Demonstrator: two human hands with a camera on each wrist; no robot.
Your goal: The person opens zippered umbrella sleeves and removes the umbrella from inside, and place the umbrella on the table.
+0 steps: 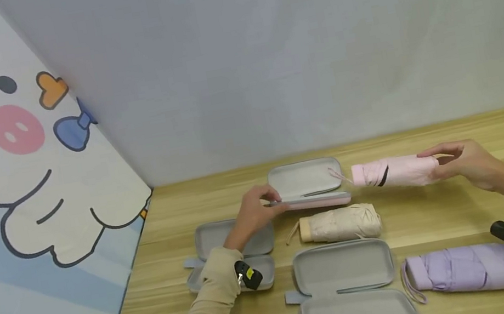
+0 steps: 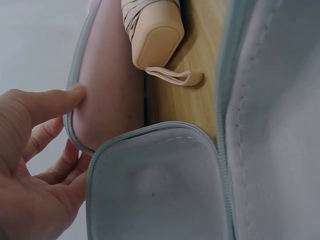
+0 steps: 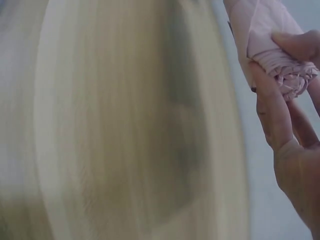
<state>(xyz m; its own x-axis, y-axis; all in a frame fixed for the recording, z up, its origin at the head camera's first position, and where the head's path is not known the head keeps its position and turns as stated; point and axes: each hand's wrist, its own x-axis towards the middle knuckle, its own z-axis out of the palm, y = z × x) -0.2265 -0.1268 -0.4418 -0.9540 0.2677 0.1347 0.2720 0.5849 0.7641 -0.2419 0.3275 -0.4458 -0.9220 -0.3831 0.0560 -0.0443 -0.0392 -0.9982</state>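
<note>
My left hand (image 1: 256, 213) pinches the left end of an opened zip case (image 1: 307, 176) at the back, grey inside and pink outside. In the left wrist view, the thumb presses the case's pink shell (image 2: 107, 90) near the zip edge. My right hand (image 1: 471, 165) grips the far end of a folded pink umbrella (image 1: 404, 170), raised above the table to the right of that case. Its handle and wrist loop point left, the loop near the case's right end. The right wrist view shows fingers and thumb around the umbrella's gathered fabric tip (image 3: 280, 55).
A folded beige umbrella (image 1: 343, 224) lies in front of the pink case. Two more opened grey-lined cases lie nearby: one at the left (image 1: 232, 233), partly behind my left arm, and one in front (image 1: 342, 267). A folded purple umbrella (image 1: 473, 269) lies front right. A wall rises behind the table.
</note>
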